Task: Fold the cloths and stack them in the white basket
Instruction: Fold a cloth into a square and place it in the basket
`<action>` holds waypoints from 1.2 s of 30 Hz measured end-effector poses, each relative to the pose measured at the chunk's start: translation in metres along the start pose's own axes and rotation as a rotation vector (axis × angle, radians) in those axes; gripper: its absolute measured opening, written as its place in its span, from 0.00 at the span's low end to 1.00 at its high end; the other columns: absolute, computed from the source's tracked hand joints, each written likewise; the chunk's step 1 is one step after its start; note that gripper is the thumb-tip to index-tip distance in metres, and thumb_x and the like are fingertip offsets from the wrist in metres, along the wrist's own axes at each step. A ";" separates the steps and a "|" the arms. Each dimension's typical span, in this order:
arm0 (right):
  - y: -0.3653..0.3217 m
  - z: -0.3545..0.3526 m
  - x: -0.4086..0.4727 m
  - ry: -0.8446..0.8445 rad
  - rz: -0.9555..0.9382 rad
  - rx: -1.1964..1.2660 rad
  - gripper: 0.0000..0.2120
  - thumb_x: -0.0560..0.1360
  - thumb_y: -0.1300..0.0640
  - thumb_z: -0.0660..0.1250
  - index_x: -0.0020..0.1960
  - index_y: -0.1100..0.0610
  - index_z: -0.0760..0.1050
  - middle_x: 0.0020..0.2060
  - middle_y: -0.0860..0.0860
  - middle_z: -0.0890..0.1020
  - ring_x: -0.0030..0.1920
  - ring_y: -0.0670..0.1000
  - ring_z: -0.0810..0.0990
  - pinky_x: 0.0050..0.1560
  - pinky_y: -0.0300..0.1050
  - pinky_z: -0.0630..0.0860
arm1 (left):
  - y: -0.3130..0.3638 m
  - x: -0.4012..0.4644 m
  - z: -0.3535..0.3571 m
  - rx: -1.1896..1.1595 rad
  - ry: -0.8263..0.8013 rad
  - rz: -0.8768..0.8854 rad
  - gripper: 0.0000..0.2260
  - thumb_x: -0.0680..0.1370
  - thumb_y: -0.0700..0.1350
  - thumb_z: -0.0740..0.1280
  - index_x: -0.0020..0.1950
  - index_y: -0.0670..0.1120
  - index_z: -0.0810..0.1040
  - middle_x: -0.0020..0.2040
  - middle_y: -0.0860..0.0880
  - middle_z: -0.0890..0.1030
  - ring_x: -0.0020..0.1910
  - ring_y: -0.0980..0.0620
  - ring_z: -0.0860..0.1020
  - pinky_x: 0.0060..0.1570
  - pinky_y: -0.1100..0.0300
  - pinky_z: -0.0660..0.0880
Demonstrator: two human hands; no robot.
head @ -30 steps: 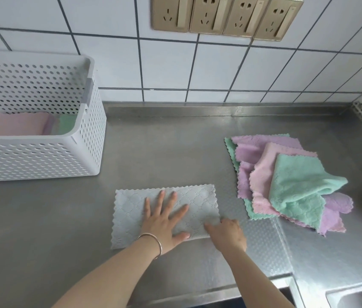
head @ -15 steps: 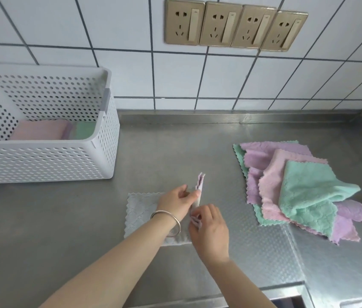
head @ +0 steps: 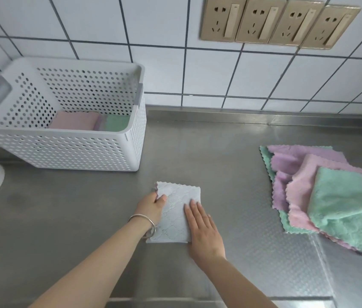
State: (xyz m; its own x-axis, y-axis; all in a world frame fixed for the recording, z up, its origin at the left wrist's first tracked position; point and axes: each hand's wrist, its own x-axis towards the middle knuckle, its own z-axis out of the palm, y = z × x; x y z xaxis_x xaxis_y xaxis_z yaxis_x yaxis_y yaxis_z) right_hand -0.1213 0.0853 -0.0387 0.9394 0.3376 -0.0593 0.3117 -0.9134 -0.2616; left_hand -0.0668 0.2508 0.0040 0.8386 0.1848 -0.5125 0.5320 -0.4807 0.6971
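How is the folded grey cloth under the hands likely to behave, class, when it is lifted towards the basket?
The grey cloth looks thin and soft, so it will probably droop and may unfold unless its layers are pinched together. It is likely very light: the right hand lies flat on it, and the left hand holds its edge.

Bright, even light; soft glare on my steel counter (head: 220,152); wide-angle bends tile lines at edges; slight softness overall.

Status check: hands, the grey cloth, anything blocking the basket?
Left hand pinches grey cloth at its left edge; right hand flat on it. Cloth folded, on counter. Path to white basket looks open.
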 end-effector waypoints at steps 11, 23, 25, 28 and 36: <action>-0.008 0.012 0.004 0.013 -0.026 -0.035 0.61 0.53 0.61 0.75 0.76 0.59 0.41 0.69 0.54 0.71 0.69 0.52 0.62 0.60 0.51 0.72 | -0.029 0.017 0.003 -0.099 0.201 -0.046 0.19 0.75 0.46 0.68 0.66 0.47 0.72 0.58 0.46 0.80 0.56 0.49 0.77 0.53 0.62 0.68; -0.002 -0.017 0.019 0.122 -0.045 -0.078 0.27 0.70 0.51 0.54 0.67 0.57 0.72 0.67 0.53 0.73 0.67 0.52 0.72 0.67 0.49 0.68 | -0.043 0.009 0.019 0.544 0.489 0.411 0.23 0.70 0.55 0.66 0.62 0.49 0.74 0.58 0.46 0.76 0.55 0.44 0.74 0.51 0.50 0.73; -0.002 -0.018 0.034 0.048 -0.014 -0.127 0.26 0.73 0.50 0.53 0.66 0.58 0.73 0.66 0.53 0.74 0.66 0.52 0.73 0.62 0.51 0.72 | -0.048 0.008 0.029 0.740 0.377 0.577 0.24 0.72 0.57 0.57 0.66 0.50 0.71 0.65 0.49 0.75 0.64 0.47 0.69 0.63 0.48 0.63; 0.000 -0.008 0.044 -0.093 0.010 -0.131 0.27 0.73 0.46 0.52 0.65 0.58 0.74 0.66 0.52 0.75 0.66 0.50 0.73 0.61 0.51 0.75 | -0.058 0.008 0.041 0.874 0.248 0.614 0.28 0.74 0.58 0.53 0.69 0.47 0.70 0.70 0.48 0.70 0.71 0.46 0.61 0.70 0.49 0.48; 0.006 0.012 0.042 -0.099 0.015 -0.216 0.28 0.76 0.47 0.51 0.73 0.56 0.58 0.73 0.50 0.62 0.76 0.47 0.45 0.70 0.50 0.46 | -0.070 0.011 0.047 0.841 0.226 0.543 0.29 0.74 0.59 0.53 0.74 0.50 0.58 0.75 0.45 0.59 0.76 0.46 0.45 0.71 0.51 0.46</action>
State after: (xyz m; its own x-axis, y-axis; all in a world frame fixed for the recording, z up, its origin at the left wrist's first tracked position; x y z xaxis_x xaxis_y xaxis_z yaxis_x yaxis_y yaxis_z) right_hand -0.0815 0.0964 -0.0545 0.9290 0.3346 -0.1582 0.3312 -0.9423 -0.0481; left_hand -0.1001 0.2460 -0.0745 0.9904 -0.1214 -0.0661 -0.1074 -0.9769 0.1849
